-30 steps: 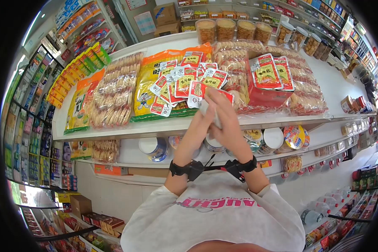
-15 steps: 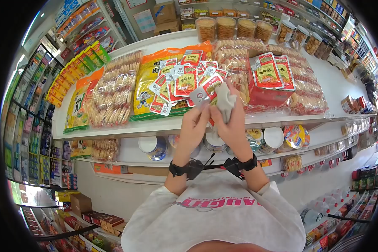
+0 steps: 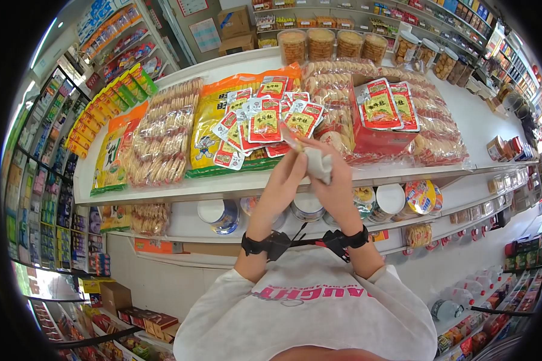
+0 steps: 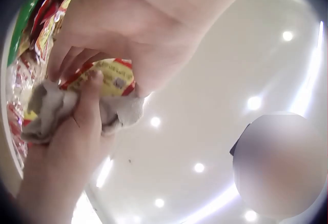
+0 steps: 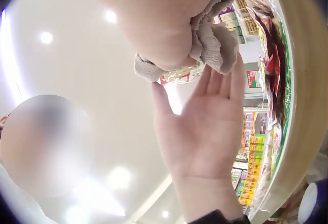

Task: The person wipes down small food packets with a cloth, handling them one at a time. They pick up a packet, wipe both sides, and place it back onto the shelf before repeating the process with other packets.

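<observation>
Since half a second ago, the packet [image 3: 291, 139] has turned from face-on to edge-on in the head view. The cloth [image 3: 318, 163] has dropped from above the hands to lie against it. We locate the packet above the near edge of the shelf top [image 3: 482, 120], between both hands. The left hand [image 3: 283, 177] pinches it between the thumb and nearly straight fingers, as the right wrist view confirms. The right hand [image 3: 337, 183] grips the bunched cloth, and one digit presses the cloth onto the packet.

We judge the step in hand to be wiping the packet. The next move calls for a firm left pinch while the cloth passes over its surface. It also calls for turning the packet to reach the unwiped face.

Just beyond the hands, a pile of like packets [image 3: 265, 117] lies on an orange bag [image 3: 208, 120]. Cracker bags [image 3: 162, 132] lie to the left and a red box [image 3: 373, 141] to the right. Tins [image 3: 223, 213] stand nearer, on the lower shelf [image 3: 180, 225].

The right hand's fingers are largely hidden by the cloth. The packet's print is too small to read, and the wrist views show mostly ceiling [image 4: 205, 131].
</observation>
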A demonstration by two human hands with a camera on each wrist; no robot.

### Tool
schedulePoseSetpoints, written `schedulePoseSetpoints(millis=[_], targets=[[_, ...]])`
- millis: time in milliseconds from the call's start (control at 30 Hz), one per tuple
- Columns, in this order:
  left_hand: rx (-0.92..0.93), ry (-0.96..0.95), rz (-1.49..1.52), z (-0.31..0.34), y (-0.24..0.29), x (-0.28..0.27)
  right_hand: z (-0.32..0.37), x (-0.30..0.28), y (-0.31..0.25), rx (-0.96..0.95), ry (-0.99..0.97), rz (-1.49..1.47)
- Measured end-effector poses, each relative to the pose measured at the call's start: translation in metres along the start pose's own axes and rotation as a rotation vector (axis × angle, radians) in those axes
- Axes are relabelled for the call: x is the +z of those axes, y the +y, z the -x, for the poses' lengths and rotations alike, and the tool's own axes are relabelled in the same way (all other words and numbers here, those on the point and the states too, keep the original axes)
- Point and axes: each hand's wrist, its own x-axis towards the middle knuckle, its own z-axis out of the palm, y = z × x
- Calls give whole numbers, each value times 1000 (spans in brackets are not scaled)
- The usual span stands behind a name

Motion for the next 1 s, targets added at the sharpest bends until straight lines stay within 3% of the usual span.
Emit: schedulePoseSetpoints(millis=[100,167,233,333,367,467,500,600,633,733,833,867,967,1000], targets=[[-244,111,183,-1,5,-13,1,6,-15,-115,-138,31],[-189,242,263,0,11,-14,7,-1,-11,-176,-319,-21],[-79,311,284,-6,4,-22,14,-3,-6,-14,-179,-169],[-186,173,-10,-3,-2,-30,0,-3,-15,70,119,-210],[-333,131,-50,0,-2,-27,-8,-3,-18,71,231,-191],[-412,-74,299,7,-9,-8,-13,3,-6,-106,58,164],[-401,-42,313,6,-12,-6,-12,9,-5,-124,19,309],[-311,154,452,2,-9,5,-6,12,-6,-192,-189,371],[-254,162,527,-1,-15,-3,-2,15,-12,-193,-221,289],[-191,-58,728,-5,3,-14,2,19,-17,-243,-370,212],[-201,83,730,-6,-1,-22,-1,18,-16,-270,-426,203],[-213,142,721,-6,-4,-26,-2,19,-13,-204,-334,170],[-128,212,253,1,19,-7,-8,28,11,-54,4,5],[-99,232,99,2,23,-3,-9,23,12,164,13,-104]])
